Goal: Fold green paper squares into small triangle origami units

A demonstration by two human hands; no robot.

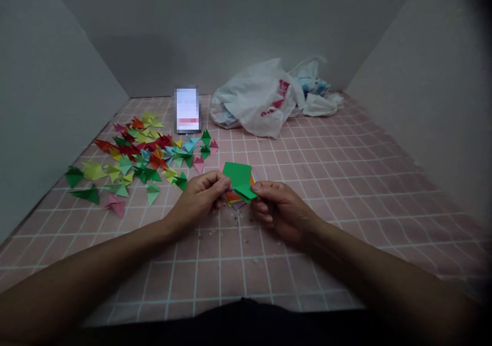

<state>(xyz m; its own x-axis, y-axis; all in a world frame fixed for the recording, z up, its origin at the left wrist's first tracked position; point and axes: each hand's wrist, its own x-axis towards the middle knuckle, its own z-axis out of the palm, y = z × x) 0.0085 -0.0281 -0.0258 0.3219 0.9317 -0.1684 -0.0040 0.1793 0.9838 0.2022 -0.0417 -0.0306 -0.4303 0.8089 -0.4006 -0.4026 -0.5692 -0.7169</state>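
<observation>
A small piece of folded green paper (pixel 246 192) spans the gap between my hands. My left hand (pixel 209 191) is closed, its thumb and forefinger pinching at the paper's left end. My right hand (pixel 282 207) grips the right end between thumb and curled fingers. Just behind it lies a flat green sheet (pixel 237 173); whether the two are joined I cannot tell. Beneath them, edges of a stack of coloured paper (pixel 232 198) show orange, yellow and purple, mostly hidden by the green paper and my fingers.
Many folded paper pieces (pixel 146 173) in green, red, yellow, blue and pink spread over the left of the checked pink cloth (pixel 346 192). A lit phone (pixel 187 109) stands upright behind them. A white plastic bag (pixel 253 100) and crumpled wrapping (pixel 321 104) lie along the back wall.
</observation>
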